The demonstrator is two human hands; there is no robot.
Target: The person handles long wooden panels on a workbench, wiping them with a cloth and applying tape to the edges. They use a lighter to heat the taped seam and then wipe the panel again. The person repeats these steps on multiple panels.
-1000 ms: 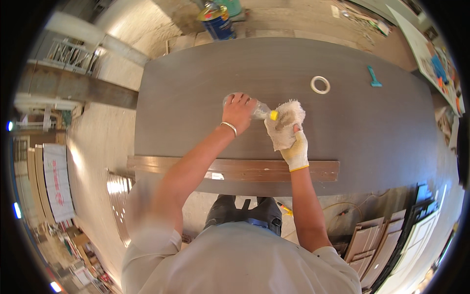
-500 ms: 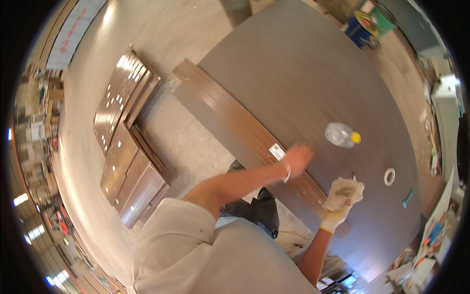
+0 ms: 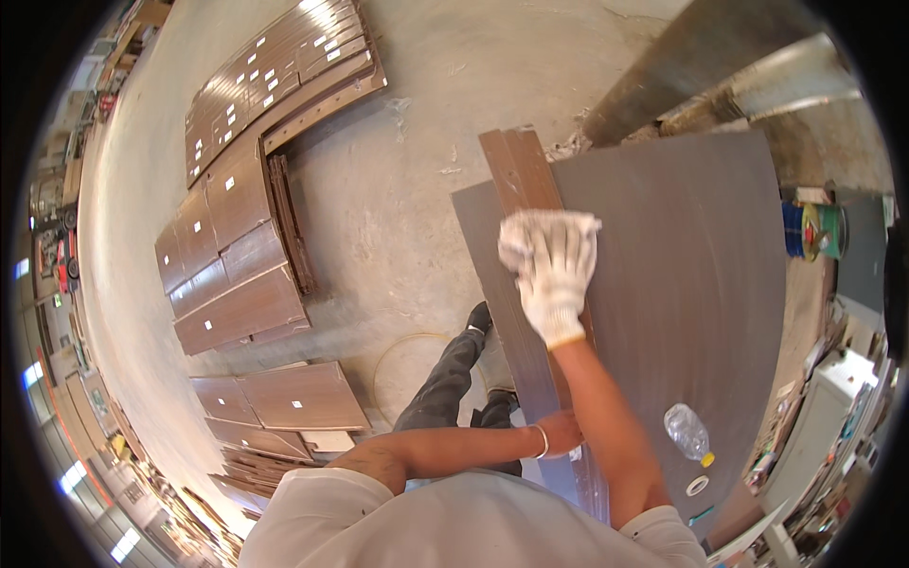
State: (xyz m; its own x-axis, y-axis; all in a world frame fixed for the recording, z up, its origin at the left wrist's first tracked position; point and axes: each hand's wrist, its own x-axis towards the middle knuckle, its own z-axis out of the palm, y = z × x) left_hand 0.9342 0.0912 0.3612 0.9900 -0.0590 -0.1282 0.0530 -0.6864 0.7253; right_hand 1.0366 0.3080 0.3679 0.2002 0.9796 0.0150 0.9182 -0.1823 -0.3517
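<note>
A long brown plank (image 3: pixel 521 170) lies along the left side of a dark grey tabletop (image 3: pixel 682 284), its far end jutting past the table's edge. My right hand (image 3: pixel 557 289), in a white knitted glove, presses a pale, crumpled cloth (image 3: pixel 518 237) onto the plank, its fingers stretched over the cloth. Bare, with a light bracelet at the wrist, my left hand (image 3: pixel 562 433) is at the plank's nearer part. Its fingers are mostly hidden beside my right forearm.
On the table's right are a clear plastic bottle (image 3: pixel 686 431) with a yellow cap, a tape roll (image 3: pixel 697 486) and a small teal tool (image 3: pixel 702 516). Stacked brown panels (image 3: pixel 237 199) lie on the floor to the left. A drum (image 3: pixel 803 230) stands beyond the table.
My right hand has moved with the cloth from the plank's near end to its far part. My left hand now sits nearer my body. The whole view has turned.
</note>
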